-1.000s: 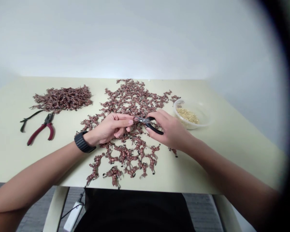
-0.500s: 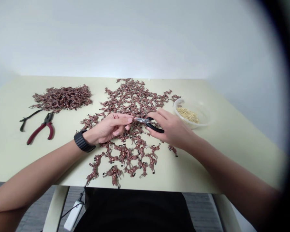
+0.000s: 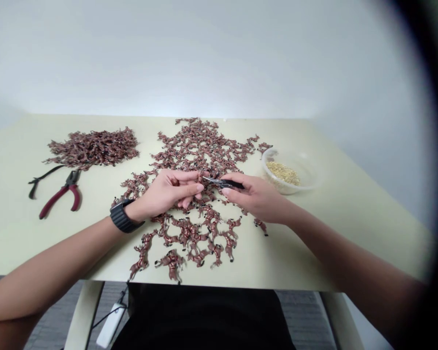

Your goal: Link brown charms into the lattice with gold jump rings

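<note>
My left hand [image 3: 170, 192], with a black watch band on its wrist, is closed over the middle of the table. Its thumb and fingers pinch a small brown horse-like figurine [image 3: 202, 177], mostly covered by the fingertips. From the right, my right hand [image 3: 253, 194] grips black-handled pliers [image 3: 226, 183]. Their silver jaws point left and meet the figurine at the left fingertips; any small part between the jaws is too small to make out. Beneath both hands spreads a wide layer of similar brown figurines [image 3: 190, 233] with black feet.
A clear plastic bowl [image 3: 308, 182] of tiny gold-coloured pieces [image 3: 282, 172] stands at the right. At the left lie a dense heap of brown figurines [image 3: 95, 147], red-handled pliers [image 3: 60, 197] and a black tool [image 3: 40, 181]. A white device [image 3: 111, 325] hangs below the table's front edge.
My right hand has turned the pliers, and their handles now lie closer together within the grip. The left fingers have shifted slightly, with the thumb lower and the figurine showing more.
</note>
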